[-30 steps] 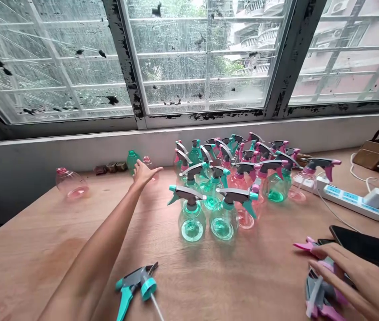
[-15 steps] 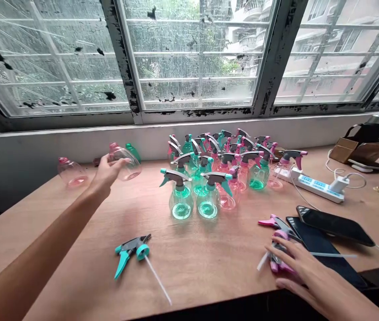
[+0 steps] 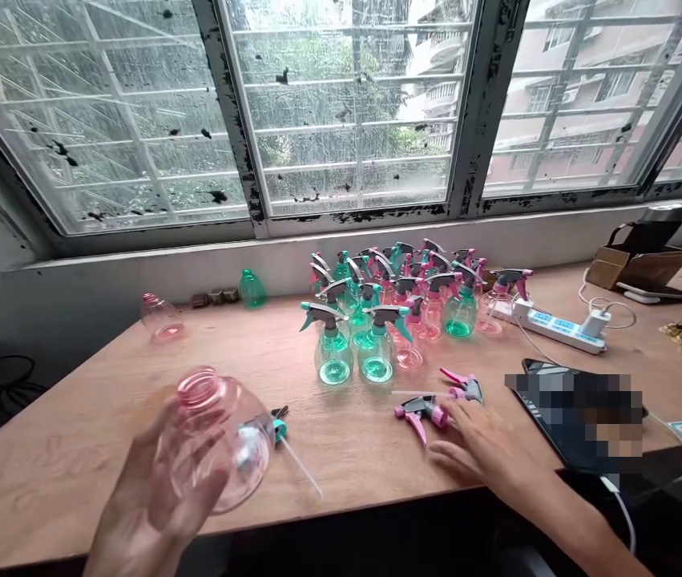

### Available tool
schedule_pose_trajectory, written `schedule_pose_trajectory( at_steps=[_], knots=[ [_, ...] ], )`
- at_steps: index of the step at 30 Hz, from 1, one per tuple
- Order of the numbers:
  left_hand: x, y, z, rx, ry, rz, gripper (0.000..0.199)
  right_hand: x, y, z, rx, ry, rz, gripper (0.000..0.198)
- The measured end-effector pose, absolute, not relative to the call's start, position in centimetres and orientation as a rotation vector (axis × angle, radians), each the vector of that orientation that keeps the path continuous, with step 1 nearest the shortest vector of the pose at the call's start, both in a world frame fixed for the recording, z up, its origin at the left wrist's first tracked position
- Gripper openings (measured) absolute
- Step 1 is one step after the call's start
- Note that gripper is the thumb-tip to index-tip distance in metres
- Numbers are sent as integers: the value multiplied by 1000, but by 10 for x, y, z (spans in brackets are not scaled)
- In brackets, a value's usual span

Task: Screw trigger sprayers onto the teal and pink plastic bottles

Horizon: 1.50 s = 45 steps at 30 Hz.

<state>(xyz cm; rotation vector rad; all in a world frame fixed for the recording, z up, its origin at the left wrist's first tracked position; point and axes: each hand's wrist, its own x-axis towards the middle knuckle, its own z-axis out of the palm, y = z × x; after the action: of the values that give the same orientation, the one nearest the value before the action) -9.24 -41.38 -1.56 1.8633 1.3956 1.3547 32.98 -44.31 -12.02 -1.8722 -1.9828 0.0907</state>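
A clear pink bottle [image 3: 248, 425] without a sprayer is in my left hand [image 3: 148, 497], raised at the near left with its threaded neck uncovered. My fingers wrap round its body. Behind it lies a teal-and-grey trigger sprayer [image 3: 279, 431], mostly hidden, its white tube pointing right. My right hand [image 3: 490, 441] is low over the table with outstretched fingers. Its fingertips touch or nearly touch a pink trigger sprayer [image 3: 421, 410]. Just above them lies a second pink trigger sprayer [image 3: 466, 388].
Several assembled spray bottles [image 3: 377, 353], pink and green, stand grouped mid-table. A pink bottle [image 3: 161, 320] and a green bottle [image 3: 252, 290] stand at the back left. On the right are a power strip [image 3: 560, 330], phones [image 3: 548, 409] with cables and a brown case [image 3: 632, 264].
My left hand has brought the pink bottle from the back left towards me. My right hand and the pink sprayers have moved left, away from the phones.
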Motion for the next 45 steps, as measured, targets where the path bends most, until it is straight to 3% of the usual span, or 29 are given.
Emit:
schedule_pose_trajectory(
  at_steps=[5, 9, 14, 20, 25, 33, 39, 41, 45],
  knots=[
    [-71, -418, -29, 1878, 1094, 1018, 82, 295, -433, -106, -1901, -1993, 182, 12],
    [-57, -418, -7, 2034, 1093, 764, 60, 284, -452, -67, -1571, -2078, 489, 19],
    [-49, -416, 33, 2140, 1097, 767, 61, 295, -458, -17, -1275, -1406, 406, 29],
    [-26, -410, 39, 2197, 1003, 796, 73, 283, -457, 28, -740, -769, 387, 30],
    [-28, -408, 31, 2171, 967, 778, 74, 275, -470, 29, -603, -714, 326, 43],
    [-28, -407, 25, 2017, 862, 666, 68, 252, -458, 11, -502, -779, 489, 31],
    [-22, -398, 19, 1931, 801, 950, 73, 245, -440, -11, -669, -1106, 733, 28],
    [-26, -397, 18, 2005, 786, 1007, 73, 248, -439, -9, -712, -1135, 762, 36],
    [-38, -403, 21, 2192, 807, 1093, 80, 253, -438, 1, -743, -1214, 548, 73]
  ],
)
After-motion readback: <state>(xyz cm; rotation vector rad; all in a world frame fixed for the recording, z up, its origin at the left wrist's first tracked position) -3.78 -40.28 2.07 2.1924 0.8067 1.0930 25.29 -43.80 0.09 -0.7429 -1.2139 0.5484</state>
